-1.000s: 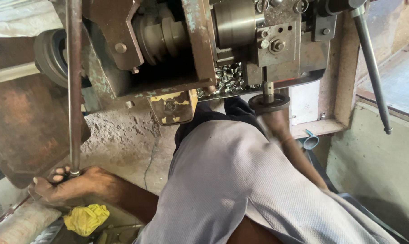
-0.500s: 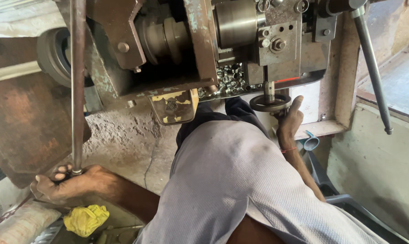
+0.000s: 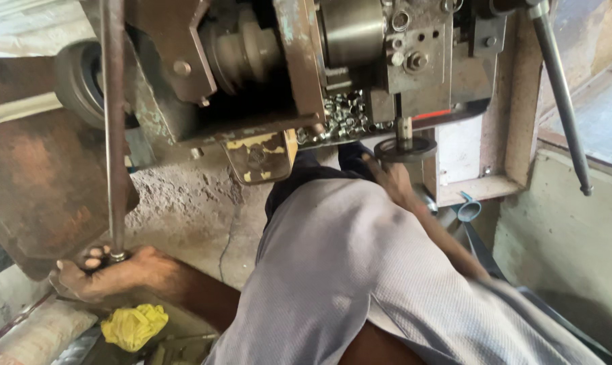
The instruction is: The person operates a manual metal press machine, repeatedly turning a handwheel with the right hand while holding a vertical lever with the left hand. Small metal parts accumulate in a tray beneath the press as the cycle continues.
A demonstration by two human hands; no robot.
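the left hand [image 3: 106, 274] is wrapped around the bottom of a long metal rod [image 3: 113, 128]; keep that hold low and steady. the right hand [image 3: 390, 177] touches a dark round wheel [image 3: 405, 147] under the old machine [image 3: 306, 67]; its fingers are too hidden to tell. a yellow rag [image 3: 134, 326] lies on the rough, dusty concrete floor [image 3: 184, 209].
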